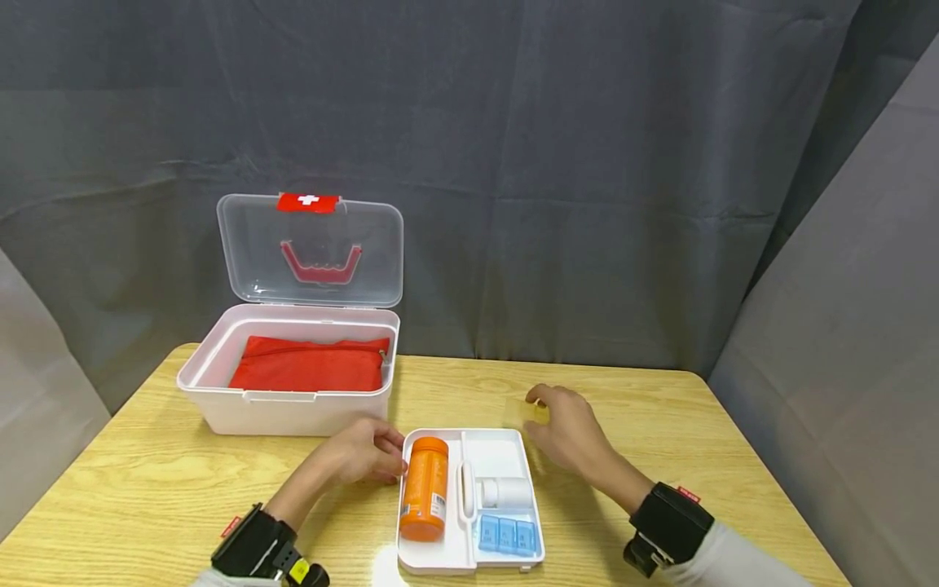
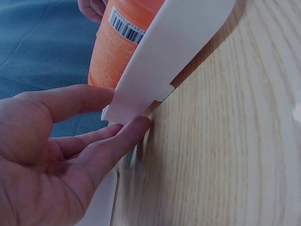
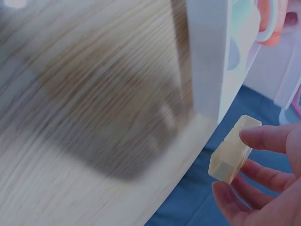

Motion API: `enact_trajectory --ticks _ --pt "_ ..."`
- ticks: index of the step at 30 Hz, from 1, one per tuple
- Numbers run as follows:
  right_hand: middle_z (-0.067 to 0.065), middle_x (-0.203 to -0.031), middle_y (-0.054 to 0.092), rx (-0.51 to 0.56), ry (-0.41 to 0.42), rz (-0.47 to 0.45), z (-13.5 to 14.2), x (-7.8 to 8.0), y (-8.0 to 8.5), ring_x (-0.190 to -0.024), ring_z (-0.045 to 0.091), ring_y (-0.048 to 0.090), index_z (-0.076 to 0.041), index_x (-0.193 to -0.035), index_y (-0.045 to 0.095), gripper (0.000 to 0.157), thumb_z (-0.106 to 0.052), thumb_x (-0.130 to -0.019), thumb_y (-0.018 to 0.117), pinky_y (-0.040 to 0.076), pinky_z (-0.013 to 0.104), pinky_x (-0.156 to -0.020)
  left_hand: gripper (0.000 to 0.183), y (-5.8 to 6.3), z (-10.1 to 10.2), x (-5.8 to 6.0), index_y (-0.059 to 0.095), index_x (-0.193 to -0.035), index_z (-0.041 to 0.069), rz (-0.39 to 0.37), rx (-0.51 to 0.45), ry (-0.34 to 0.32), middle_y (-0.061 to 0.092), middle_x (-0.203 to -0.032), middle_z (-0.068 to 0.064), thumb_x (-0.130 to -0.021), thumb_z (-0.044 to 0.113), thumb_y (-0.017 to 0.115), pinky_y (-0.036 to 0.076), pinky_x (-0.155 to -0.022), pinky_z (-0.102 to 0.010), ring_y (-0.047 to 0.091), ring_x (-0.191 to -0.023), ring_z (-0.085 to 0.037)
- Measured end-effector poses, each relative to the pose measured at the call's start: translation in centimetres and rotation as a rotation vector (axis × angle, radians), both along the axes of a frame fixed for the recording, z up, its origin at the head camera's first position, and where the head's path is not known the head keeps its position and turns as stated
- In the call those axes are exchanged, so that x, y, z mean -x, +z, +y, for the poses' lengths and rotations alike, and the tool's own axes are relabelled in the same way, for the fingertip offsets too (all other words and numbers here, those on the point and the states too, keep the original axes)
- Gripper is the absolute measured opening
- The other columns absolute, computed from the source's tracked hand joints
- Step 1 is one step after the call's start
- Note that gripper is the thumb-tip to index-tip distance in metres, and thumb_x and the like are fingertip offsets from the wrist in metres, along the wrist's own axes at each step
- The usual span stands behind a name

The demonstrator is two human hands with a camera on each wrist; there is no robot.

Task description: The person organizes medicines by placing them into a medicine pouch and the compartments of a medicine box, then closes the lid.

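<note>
My left hand [image 1: 363,451] holds the left edge of a white divided tray [image 1: 495,450]; in the left wrist view, thumb and fingers pinch its wall [image 2: 136,84]. An orange bottle [image 1: 424,493] lies in the tray's left compartment. On the right side are a small white bottle [image 1: 508,492] and a blue pill organizer [image 1: 506,535], with a white handle [image 1: 466,492] between the two sides. Just off the tray's far right corner, my right hand [image 1: 570,428] pinches a translucent yellow pill organizer [image 3: 230,153] between thumb and fingers, raised off the table.
Behind the left hand stands a white first-aid box [image 1: 293,416], its clear lid [image 1: 249,261] raised. A red zippered pouch [image 1: 311,365] lies inside it. Grey cloth [image 1: 557,179] hangs behind the wooden table [image 1: 682,456].
</note>
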State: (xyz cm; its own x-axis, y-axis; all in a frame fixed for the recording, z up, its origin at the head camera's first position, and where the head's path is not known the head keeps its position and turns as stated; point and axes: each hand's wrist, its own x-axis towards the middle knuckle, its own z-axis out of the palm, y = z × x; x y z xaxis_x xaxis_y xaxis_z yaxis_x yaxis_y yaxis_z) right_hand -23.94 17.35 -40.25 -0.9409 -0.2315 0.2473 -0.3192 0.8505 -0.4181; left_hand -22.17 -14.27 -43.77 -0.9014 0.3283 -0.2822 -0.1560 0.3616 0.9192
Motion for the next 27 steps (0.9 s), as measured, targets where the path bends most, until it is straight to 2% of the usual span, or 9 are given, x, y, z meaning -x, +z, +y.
enact_trajectory --ticks 11,19,27 --pt "0.012 -0.101 0.072 -0.009 0.055 -0.077 -2.8 -2.0 0.5 -0.097 0.03 0.068 -0.008 -0.106 0.072 0.029 -0.009 -0.079 0.083 0.055 0.045 -0.082 0.035 -0.2 0.0 0.1 0.062 -0.116 -0.013 0.005 -0.002 -0.001 0.065 -0.096 -0.017 -0.084 -0.004 0.074 0.061 -0.078 -0.041 0.069 -0.079 -0.023" --pt "0.012 -0.097 0.071 -0.007 0.115 -0.109 -3.6 -2.4 0.0 -0.093 0.03 0.068 -0.008 -0.101 0.072 0.029 -0.005 -0.075 0.084 0.055 0.043 -0.077 0.035 -0.1 -0.1 0.0 0.062 -0.115 -0.012 -0.009 -0.01 0.003 0.066 -0.095 -0.016 -0.084 -0.005 0.074 0.062 -0.078 -0.041 0.07 -0.079 -0.023" --pt "0.012 -0.097 0.071 -0.019 0.143 -0.144 -3.7 -2.7 -0.4 -0.093 0.029 0.067 -0.007 -0.1 0.071 0.028 0.001 -0.074 0.08 0.055 0.041 -0.074 0.035 -0.1 -0.1 0.0 0.061 -0.115 -0.013 -0.015 -0.023 0.007 0.065 -0.095 -0.017 -0.084 -0.006 0.074 0.061 -0.078 -0.041 0.07 -0.079 -0.023"
